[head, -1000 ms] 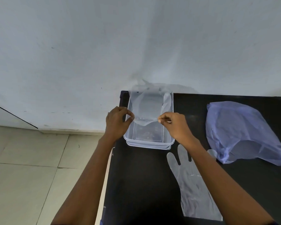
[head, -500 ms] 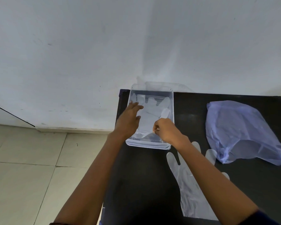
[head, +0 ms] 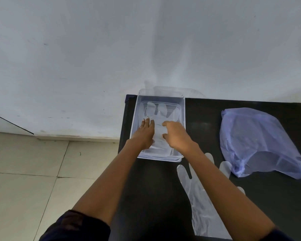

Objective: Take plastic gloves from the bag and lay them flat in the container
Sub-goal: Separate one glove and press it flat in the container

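Observation:
A clear plastic container (head: 182, 119) stands at the back left corner of the black table (head: 155, 188). A clear plastic glove (head: 156, 113) lies flat inside it, fingers pointing away from me. My left hand (head: 144, 134) rests palm down on the glove's left side, fingers spread flat. My right hand (head: 175, 134) presses on its right side with curled fingers. A second clear glove (head: 202, 204) lies flat on the table near me, partly under my right forearm. The blue plastic bag (head: 255, 140) lies crumpled at the right.
A white wall rises just behind the container. The table's left edge (head: 123, 136) drops to a tiled floor (head: 33, 171). Dark sleeves cover my upper arms at the bottom of the view.
A second ago both hands held the glove by its cuff above the container. They lowered it in, and now press it flat on the bottom.

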